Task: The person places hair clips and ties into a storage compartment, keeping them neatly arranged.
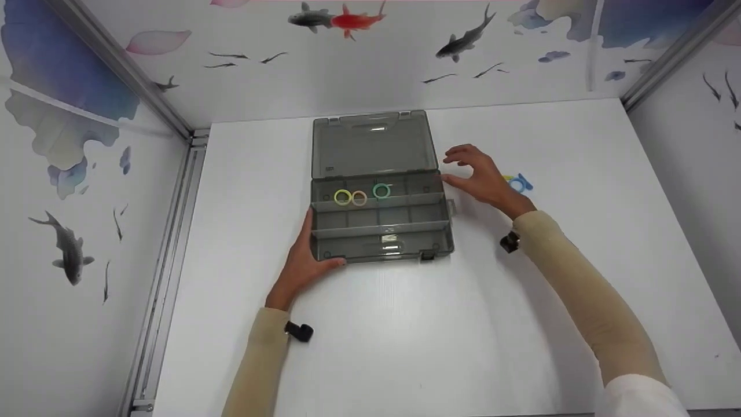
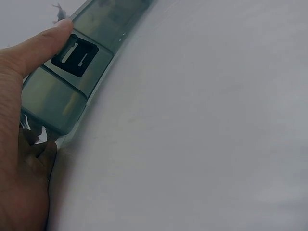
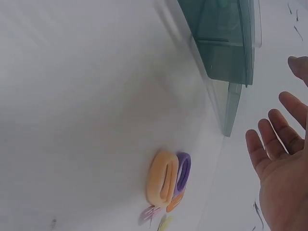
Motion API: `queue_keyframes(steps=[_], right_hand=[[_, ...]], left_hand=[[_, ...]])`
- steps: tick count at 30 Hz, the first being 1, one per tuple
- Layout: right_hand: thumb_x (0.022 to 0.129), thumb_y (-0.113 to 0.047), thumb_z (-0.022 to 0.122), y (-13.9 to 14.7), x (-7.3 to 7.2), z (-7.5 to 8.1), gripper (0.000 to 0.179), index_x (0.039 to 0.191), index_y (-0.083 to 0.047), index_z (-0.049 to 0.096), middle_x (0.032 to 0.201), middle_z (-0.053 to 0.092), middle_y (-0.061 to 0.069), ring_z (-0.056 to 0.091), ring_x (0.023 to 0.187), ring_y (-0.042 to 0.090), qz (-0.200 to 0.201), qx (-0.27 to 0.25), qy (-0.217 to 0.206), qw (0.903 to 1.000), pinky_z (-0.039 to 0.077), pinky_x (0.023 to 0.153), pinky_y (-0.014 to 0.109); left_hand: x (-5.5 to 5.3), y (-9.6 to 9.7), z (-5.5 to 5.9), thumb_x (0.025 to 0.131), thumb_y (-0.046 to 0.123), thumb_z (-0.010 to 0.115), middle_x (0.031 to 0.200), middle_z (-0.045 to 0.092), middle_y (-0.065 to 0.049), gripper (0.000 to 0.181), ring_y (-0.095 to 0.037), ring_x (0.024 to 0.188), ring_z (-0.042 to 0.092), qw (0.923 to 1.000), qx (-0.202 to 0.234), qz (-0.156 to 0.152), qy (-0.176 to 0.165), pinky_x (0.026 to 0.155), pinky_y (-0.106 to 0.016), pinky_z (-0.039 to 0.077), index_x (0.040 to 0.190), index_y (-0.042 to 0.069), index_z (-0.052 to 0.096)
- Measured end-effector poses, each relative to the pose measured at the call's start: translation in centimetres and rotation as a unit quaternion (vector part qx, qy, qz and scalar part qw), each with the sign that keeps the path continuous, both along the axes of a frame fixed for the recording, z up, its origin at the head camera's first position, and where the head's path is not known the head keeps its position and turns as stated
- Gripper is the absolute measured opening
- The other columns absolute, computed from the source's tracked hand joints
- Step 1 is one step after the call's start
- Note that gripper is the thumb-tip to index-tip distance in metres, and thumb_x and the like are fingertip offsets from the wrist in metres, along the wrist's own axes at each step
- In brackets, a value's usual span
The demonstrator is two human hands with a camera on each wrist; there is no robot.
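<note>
A grey see-through compartment box [image 1: 382,217] lies on the white table with its lid [image 1: 373,145] folded back. A yellow ring [image 1: 343,197], a peach ring [image 1: 359,198] and a green ring [image 1: 381,190] sit in its back row. At the front left corner my left hand [image 1: 301,263] grips the box, thumb along the front wall, fingers at the left side. Beside the right edge, my right hand [image 1: 480,176] is raised, fingers apart and nothing held; its palm shows in the right wrist view. Near that wrist lie a blue ring [image 1: 517,185] and other small pieces, partly hidden.
In the right wrist view, an orange loop [image 3: 162,178] and a purple loop [image 3: 183,171] lie on the table [image 3: 96,120] among smaller coloured pieces. White panels [image 1: 376,69] printed with fish stand behind and at both sides. A metal rail [image 1: 168,278] runs along the left.
</note>
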State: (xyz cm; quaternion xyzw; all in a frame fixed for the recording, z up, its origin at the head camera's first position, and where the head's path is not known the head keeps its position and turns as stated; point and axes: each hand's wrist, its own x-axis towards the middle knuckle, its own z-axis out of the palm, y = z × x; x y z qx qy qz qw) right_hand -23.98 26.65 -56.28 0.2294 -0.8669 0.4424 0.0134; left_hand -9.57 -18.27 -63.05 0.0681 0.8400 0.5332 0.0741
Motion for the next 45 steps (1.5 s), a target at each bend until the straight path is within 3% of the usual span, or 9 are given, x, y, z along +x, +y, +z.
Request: queue_keyframes(steps=[5,9,13,16,24,32,39,45], right_hand=[[0.098,-0.003,0.084,1.4,0.6,-0.3,0.031,0.126,0.007,0.075,0.141,0.062,0.028,0.061,0.133,0.036,-0.020,-0.045,-0.011,0.9987,0.054,0.106,0.064],[0.098,0.000,0.083,2.6,1.1,-0.4,0.031,0.127,0.007,0.074,0.142,0.061,0.026,0.058,0.136,0.038,-0.038,-0.074,-0.030,0.9961,0.050,0.111,0.070],[0.100,-0.005,0.083,4.0,1.5,-0.6,0.030,0.126,0.006,0.075,0.140,0.065,0.022,0.057,0.137,0.037,-0.058,-0.059,-0.021,0.9964,0.047,0.115,0.066],[0.099,-0.009,0.084,5.1,1.7,-1.0,0.030,0.125,0.004,0.076,0.136,0.069,0.019,0.060,0.133,0.034,-0.075,-0.034,-0.002,0.9966,0.047,0.110,0.061],[0.097,-0.001,0.085,8.0,2.6,-2.4,0.030,0.125,0.006,0.076,0.134,0.070,0.020,0.061,0.130,0.035,-0.104,-0.014,0.016,0.9943,0.047,0.109,0.061],[0.102,-0.013,0.082,10.2,3.8,-2.8,0.035,0.131,0.005,0.074,0.140,0.067,0.020,0.055,0.139,0.039,-0.141,-0.011,-0.033,0.9893,0.040,0.121,0.046],[0.103,-0.018,0.082,11.6,4.2,-3.5,0.036,0.130,0.004,0.074,0.142,0.066,0.020,0.053,0.140,0.038,-0.171,0.002,-0.054,0.9837,0.040,0.121,0.059],[0.104,-0.022,0.080,12.4,4.6,-3.6,0.036,0.131,0.001,0.074,0.151,0.059,0.019,0.043,0.149,0.038,-0.202,0.017,-0.081,0.9759,0.033,0.126,0.064]], left_hand=[[0.0,-0.1,-0.2,0.082,0.040,0.100,0.185,0.009,-0.010,0.139,-0.036,0.170,0.013,1.0000,-0.001,-0.001,0.001,0.134,-0.060,0.018,0.180,0.025,0.001],[0.0,-0.1,-0.1,0.082,0.043,0.100,0.185,0.009,-0.009,0.140,-0.036,0.169,0.014,1.0000,0.002,-0.004,0.004,0.134,-0.060,0.019,0.180,0.026,0.001],[-0.1,-0.1,-0.1,0.082,0.043,0.100,0.185,0.008,-0.008,0.140,-0.036,0.169,0.014,0.9999,0.008,-0.006,0.009,0.134,-0.059,0.020,0.180,0.025,0.001],[-0.1,-0.1,-0.2,0.083,0.042,0.100,0.185,0.008,-0.008,0.139,-0.035,0.170,0.014,0.9999,0.006,-0.004,0.009,0.134,-0.058,0.019,0.180,0.025,0.001],[0.0,0.0,-0.1,0.082,0.043,0.100,0.185,0.009,-0.008,0.141,-0.035,0.169,0.014,1.0000,-0.001,0.001,0.007,0.134,-0.059,0.019,0.180,0.028,0.001],[0.0,0.0,-0.1,0.080,0.043,0.101,0.185,0.010,-0.009,0.142,-0.034,0.170,0.014,1.0000,-0.006,0.006,0.004,0.134,-0.059,0.020,0.180,0.028,0.001],[-0.1,0.0,-0.1,0.082,0.042,0.101,0.185,0.010,-0.011,0.140,-0.036,0.169,0.014,1.0000,-0.004,0.004,0.008,0.134,-0.059,0.020,0.180,0.026,0.002],[-0.1,0.0,-0.3,0.082,0.042,0.101,0.185,0.009,-0.010,0.141,-0.036,0.169,0.015,0.9998,-0.005,0.000,0.018,0.134,-0.060,0.021,0.180,0.027,0.001]])
